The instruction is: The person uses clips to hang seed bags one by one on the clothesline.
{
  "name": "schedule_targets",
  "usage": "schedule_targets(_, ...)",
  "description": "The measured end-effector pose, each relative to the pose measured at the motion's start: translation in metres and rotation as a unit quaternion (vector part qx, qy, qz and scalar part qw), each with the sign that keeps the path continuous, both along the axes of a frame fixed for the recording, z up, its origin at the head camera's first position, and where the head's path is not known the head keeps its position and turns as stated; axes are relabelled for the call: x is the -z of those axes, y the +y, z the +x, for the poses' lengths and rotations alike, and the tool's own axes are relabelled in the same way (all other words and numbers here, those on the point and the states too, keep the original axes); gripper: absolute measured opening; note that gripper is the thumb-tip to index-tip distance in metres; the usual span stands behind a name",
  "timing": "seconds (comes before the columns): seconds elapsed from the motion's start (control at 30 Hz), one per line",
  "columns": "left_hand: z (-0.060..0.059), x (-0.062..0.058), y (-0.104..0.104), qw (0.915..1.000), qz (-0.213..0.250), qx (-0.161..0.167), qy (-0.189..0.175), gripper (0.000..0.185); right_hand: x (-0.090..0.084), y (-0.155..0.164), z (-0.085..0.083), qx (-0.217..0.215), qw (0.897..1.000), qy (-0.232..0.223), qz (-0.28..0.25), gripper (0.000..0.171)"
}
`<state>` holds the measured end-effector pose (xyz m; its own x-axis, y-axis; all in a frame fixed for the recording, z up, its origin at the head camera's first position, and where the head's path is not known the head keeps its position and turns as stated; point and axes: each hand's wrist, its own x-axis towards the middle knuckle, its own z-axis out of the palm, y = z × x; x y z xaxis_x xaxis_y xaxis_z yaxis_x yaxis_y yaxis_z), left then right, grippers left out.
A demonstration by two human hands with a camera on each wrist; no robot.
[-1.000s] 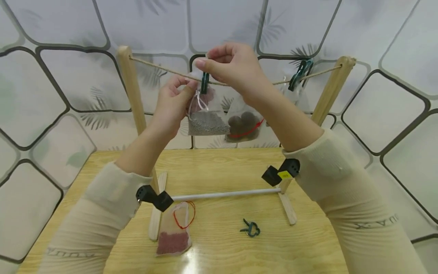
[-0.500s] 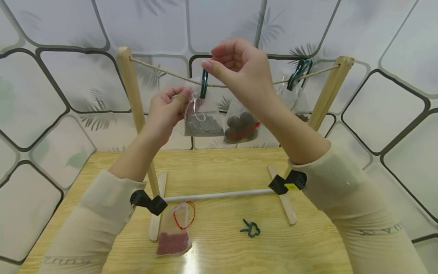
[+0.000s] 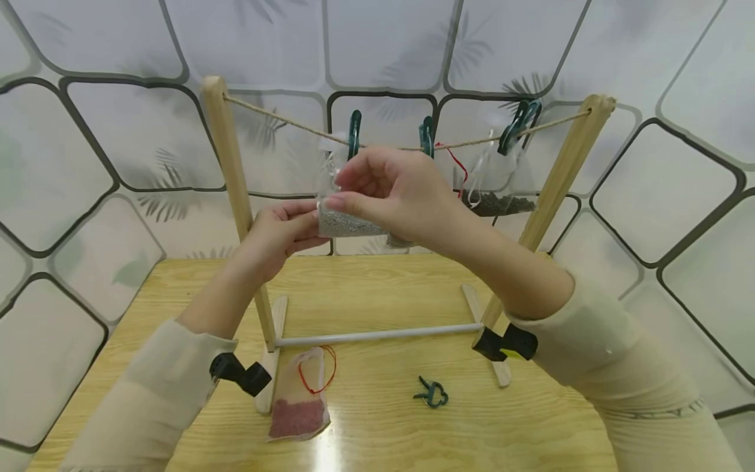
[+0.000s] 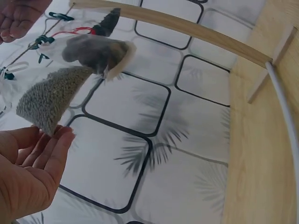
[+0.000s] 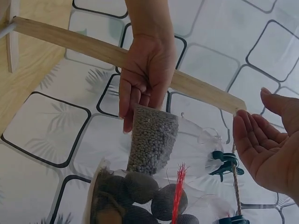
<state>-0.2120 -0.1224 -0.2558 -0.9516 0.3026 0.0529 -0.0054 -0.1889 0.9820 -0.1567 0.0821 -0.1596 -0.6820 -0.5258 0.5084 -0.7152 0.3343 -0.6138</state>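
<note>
A clear bag of grey pellets (image 3: 349,224) hangs from a green clip (image 3: 354,134) on the rope (image 3: 277,118) strung between two wooden posts. My left hand (image 3: 282,229) touches the bag's lower left corner with straight fingers (image 4: 44,149); the bag (image 4: 49,95) holds its own weight. My right hand (image 3: 383,190) hovers in front of the bags, fingers relaxed and palm (image 5: 266,140) empty. Behind it hangs a bag of brown balls (image 5: 140,196) from a second clip (image 3: 426,136), mostly hidden in the head view.
A third bag with dark contents (image 3: 495,200) hangs from a clip (image 3: 519,123) near the right post (image 3: 560,177). On the wooden table (image 3: 377,288) lie a bag of red granules (image 3: 297,403) and a loose green clip (image 3: 432,393). A white rod (image 3: 377,335) joins the stand's feet.
My right hand let go of the clip on the rope and dropped lower, opening. My left hand slid from the bag's top down to its bottom corner. The bag now hangs by the clip.
</note>
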Motion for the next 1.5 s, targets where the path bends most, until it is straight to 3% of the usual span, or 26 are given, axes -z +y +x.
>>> schedule_targets(0.13, 0.004, 0.011, -0.003, 0.9982, -0.037, 0.039, -0.027, 0.017, 0.01, 0.001, 0.002, -0.02, 0.999, -0.001, 0.047, 0.017)
schedule_targets(0.23, 0.006, 0.019, -0.006, 0.9906, -0.105, 0.079, -0.037, 0.022, 0.017, 0.003, 0.001, -0.029, 0.995, 0.0, 0.092, 0.009)
schedule_targets(0.43, 0.007, 0.032, -0.01, 0.9505, -0.254, 0.173, -0.045, 0.04, 0.03, 0.008, -0.002, -0.026, 0.983, -0.005, 0.18, 0.015)
schedule_targets(0.63, 0.008, 0.057, -0.015, 0.9173, -0.321, 0.228, -0.056, 0.037, 0.055, 0.015, -0.007, -0.045, 0.971, -0.036, 0.232, 0.019)
schedule_targets(0.8, 0.008, 0.085, -0.018, 0.9056, -0.347, 0.231, -0.077, 0.035, 0.086, 0.02, -0.012, -0.076, 0.953, -0.07, 0.285, 0.022)
schedule_targets(1.0, 0.015, 0.111, -0.028, 0.9027, -0.364, 0.212, -0.088, 0.043, 0.131, 0.028, -0.016, -0.076, 0.925, -0.153, 0.341, 0.023)
schedule_targets(1.23, 0.022, 0.129, -0.031, 0.8851, -0.417, 0.199, -0.056, 0.056, 0.184, 0.043, -0.014, -0.041, 0.886, -0.221, 0.407, 0.029)
schedule_targets(1.37, 0.027, 0.14, -0.034, 0.8801, -0.434, 0.186, -0.048, 0.056, 0.209, 0.051, -0.013, -0.026, 0.869, -0.216, 0.445, 0.042)
schedule_targets(1.5, 0.032, 0.15, -0.038, 0.8714, -0.461, 0.164, -0.033, 0.049, 0.227, 0.056, -0.011, -0.001, 0.844, -0.228, 0.485, 0.05)
